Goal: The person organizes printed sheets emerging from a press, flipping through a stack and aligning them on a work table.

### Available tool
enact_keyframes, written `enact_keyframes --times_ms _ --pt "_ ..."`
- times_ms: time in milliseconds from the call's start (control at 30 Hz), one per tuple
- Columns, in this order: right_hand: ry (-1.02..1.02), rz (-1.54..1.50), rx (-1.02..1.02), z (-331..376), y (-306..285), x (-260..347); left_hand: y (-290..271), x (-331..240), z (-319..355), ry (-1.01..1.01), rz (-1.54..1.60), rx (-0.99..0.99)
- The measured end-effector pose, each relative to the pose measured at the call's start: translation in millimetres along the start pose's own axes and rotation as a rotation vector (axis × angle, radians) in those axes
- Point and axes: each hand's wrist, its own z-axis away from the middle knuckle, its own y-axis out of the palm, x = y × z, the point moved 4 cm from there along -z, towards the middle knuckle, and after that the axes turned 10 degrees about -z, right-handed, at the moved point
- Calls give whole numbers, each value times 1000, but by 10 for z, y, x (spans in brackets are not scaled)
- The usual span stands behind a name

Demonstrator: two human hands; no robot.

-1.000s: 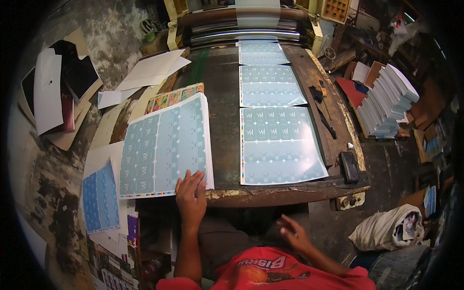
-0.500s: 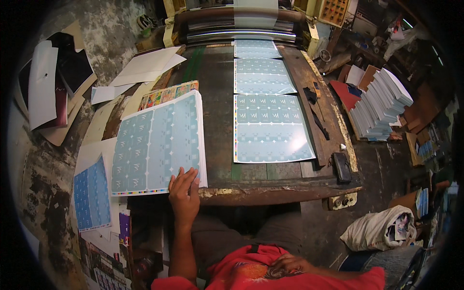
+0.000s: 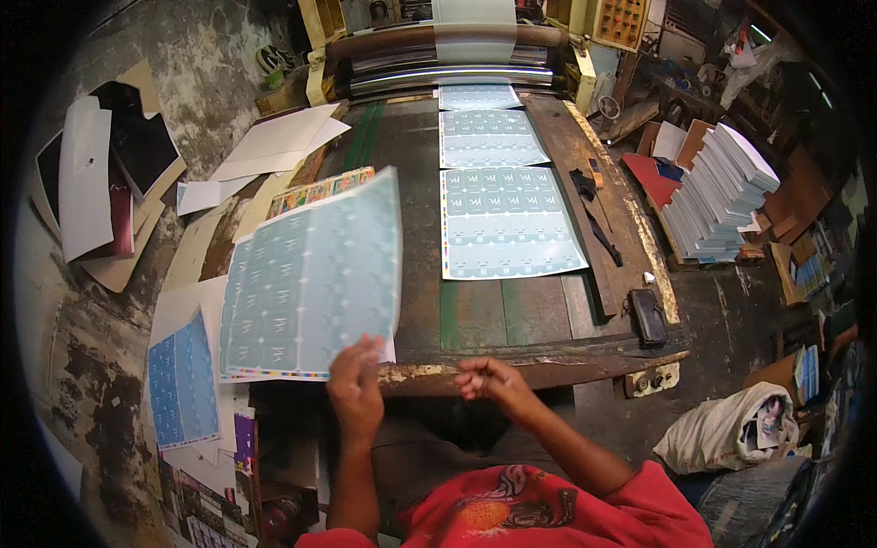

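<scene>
On the left of the counter (image 3: 416,265), the near-right corner of the printed stack (image 3: 306,283) wants light, even squaring by the left hand (image 3: 356,388), its grip too blurred to tell, the right hand (image 3: 491,379) half-curled, empty.

The left forearm (image 3: 356,484) rises almost upright to the left hand (image 3: 354,388), its fingers (image 3: 367,353) blurred and pointing up. The right forearm (image 3: 580,447) slants inward; the right hand (image 3: 498,384), apart from the left, has loosely curled fingers.
</scene>
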Motion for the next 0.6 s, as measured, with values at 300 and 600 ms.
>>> enact_keyframes --times_ms 300,600 --pt "52 -318 -202 -87 -422 -26 134 -497 238 475 -185 611" --pt "203 -513 -368 538 -833 -906 102 155 -274 236 -661 488"
